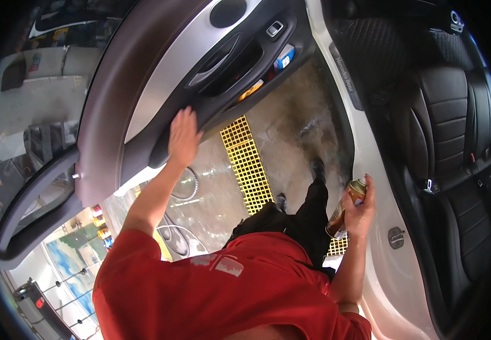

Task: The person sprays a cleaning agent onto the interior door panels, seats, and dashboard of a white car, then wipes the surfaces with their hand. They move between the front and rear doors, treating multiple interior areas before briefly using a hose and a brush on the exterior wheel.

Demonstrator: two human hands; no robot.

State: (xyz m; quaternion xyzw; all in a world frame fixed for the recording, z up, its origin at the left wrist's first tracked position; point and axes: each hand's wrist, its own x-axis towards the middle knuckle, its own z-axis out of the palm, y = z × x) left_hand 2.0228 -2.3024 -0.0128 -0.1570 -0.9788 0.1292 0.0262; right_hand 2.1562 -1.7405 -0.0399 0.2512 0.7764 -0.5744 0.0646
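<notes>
My left hand (pixel 184 138) is flat and empty, its fingers extended and slightly blurred. It is over the dark lower edge of an open car door's inner panel (pixel 101 102); whether it touches the panel, I cannot tell. Silver trim (pixel 152 93) and a door handle recess (pixel 215 63) lie beyond the fingertips. My right hand (pixel 359 212) grips an aerosol spray can (pixel 337 219) with a gold top, a finger up at its pale nozzle. That can is tilted beside the white door sill (pixel 366 153), and my fingers hide part of it.
The door pocket holds a blue and white box (pixel 286 56) and a yellow item (pixel 250 90). Black leather seats (pixel 445 102) are on the right. Yellow floor grating (pixel 249 170) crosses the wet floor (pixel 211 182), where a hose (pixel 195 187) lies coiled.
</notes>
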